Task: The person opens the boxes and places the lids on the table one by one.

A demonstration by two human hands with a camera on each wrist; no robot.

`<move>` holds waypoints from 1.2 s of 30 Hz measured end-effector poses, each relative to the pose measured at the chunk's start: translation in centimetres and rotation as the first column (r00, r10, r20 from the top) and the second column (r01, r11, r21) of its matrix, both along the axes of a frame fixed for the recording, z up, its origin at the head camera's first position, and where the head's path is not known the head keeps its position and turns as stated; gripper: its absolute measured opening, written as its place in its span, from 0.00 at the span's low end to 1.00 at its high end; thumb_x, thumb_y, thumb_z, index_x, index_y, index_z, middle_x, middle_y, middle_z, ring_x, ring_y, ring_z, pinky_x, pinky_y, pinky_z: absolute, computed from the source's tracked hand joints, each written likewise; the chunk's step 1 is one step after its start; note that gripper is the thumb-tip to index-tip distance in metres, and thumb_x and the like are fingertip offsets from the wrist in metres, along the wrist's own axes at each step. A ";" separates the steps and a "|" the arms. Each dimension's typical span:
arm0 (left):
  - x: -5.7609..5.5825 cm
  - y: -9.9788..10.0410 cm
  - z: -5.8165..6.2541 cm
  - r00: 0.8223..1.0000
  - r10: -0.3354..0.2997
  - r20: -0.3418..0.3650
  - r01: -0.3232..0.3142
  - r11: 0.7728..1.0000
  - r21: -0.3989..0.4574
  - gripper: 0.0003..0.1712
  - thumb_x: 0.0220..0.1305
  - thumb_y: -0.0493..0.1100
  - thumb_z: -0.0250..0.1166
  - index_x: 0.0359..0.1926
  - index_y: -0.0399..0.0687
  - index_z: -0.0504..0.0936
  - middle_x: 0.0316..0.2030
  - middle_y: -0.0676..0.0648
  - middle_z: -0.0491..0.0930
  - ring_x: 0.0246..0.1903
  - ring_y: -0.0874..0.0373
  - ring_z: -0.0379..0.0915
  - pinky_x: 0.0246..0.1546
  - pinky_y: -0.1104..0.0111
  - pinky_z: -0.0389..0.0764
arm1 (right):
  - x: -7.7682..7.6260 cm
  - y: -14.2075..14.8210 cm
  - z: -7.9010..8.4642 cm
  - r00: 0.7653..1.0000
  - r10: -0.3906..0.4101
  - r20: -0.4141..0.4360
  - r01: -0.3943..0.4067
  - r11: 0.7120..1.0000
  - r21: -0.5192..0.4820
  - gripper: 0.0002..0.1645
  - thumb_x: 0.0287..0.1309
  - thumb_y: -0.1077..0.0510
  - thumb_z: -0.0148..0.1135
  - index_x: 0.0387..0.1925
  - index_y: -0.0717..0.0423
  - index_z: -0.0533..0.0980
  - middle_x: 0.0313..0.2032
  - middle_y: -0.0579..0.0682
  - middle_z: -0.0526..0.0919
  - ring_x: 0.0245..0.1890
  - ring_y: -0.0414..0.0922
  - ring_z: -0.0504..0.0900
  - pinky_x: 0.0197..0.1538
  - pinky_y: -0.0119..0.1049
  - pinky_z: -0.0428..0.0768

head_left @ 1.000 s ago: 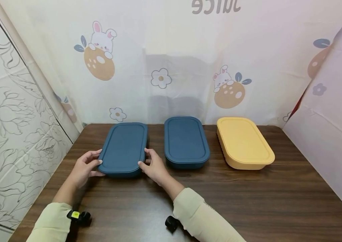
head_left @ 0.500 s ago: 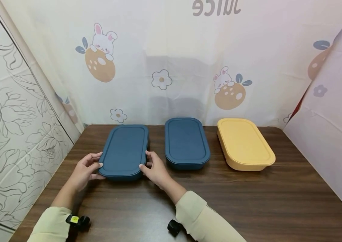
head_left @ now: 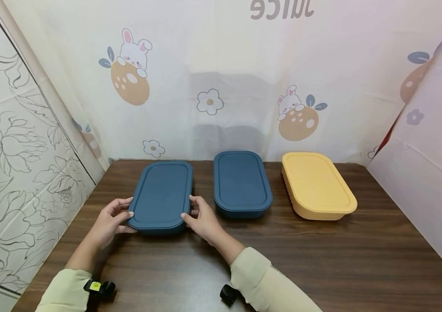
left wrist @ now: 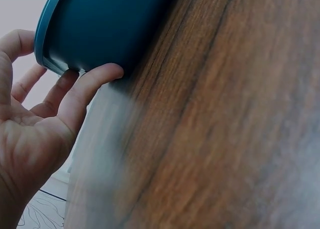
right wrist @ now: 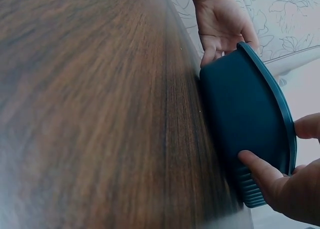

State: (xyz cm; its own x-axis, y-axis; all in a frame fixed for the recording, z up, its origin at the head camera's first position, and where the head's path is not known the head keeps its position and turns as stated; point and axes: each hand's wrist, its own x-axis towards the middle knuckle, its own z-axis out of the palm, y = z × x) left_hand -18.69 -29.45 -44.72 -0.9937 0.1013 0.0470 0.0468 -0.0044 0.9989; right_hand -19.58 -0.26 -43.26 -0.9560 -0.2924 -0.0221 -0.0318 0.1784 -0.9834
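Note:
A dark blue lidded food container (head_left: 162, 195) lies flat on the left part of the table, between my two hands. My left hand (head_left: 107, 221) holds its near left corner, thumb up at the lid's rim and the other fingers along the side. At the opposite side, my right hand (head_left: 204, 220) grips the near right edge in the same manner. The left wrist view has fingertips touching the container's side wall (left wrist: 105, 29) low down. In the right wrist view, ribs (right wrist: 251, 189) show on the container's long side, beside the right hand (right wrist: 295, 186). The lid is on.
A second dark blue lidded container (head_left: 242, 182) stands to the right, a small gap away. Farther right is a yellow one (head_left: 318, 184), also lidded. The brown wooden table (head_left: 306, 260) ends at a printed curtain (head_left: 240, 86) behind; a patterned panel (head_left: 10, 143) borders the left.
The left blue container has slid slightly towards me, with both hands keeping hold of it. The other two containers have stayed in place.

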 end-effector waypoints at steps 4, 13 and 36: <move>0.1 0.0 -0.2 1.000 0.002 -0.002 -0.002 1.000 0.000 0.24 0.68 0.31 0.59 0.64 0.35 0.67 0.48 0.49 0.73 0.37 0.56 0.80 0.31 0.52 0.84 | 0.2 0.1 0.0 1.000 0.009 -0.006 -0.009 1.000 0.001 0.35 0.64 0.62 0.62 0.69 0.56 0.61 0.64 0.59 0.66 0.58 0.55 0.73 0.43 0.40 0.83; 0.4 0.1 -0.2 1.000 -0.007 -0.007 0.007 1.000 0.000 0.24 0.68 0.31 0.58 0.63 0.35 0.67 0.48 0.49 0.73 0.37 0.56 0.80 0.31 0.52 0.84 | 0.6 0.5 0.0 1.000 0.020 -0.024 -0.020 1.000 -0.016 0.34 0.64 0.63 0.62 0.69 0.58 0.61 0.63 0.60 0.66 0.56 0.55 0.75 0.42 0.40 0.83; 1.2 0.5 0.2 0.999 -0.044 0.006 0.044 0.999 -0.025 0.23 0.67 0.29 0.56 0.61 0.33 0.65 0.49 0.44 0.68 0.39 0.57 0.79 0.31 0.51 0.84 | 1.2 1.1 -0.1 0.999 0.043 -0.011 -0.043 0.999 -0.014 0.34 0.63 0.63 0.62 0.69 0.57 0.62 0.64 0.60 0.65 0.56 0.54 0.74 0.43 0.40 0.83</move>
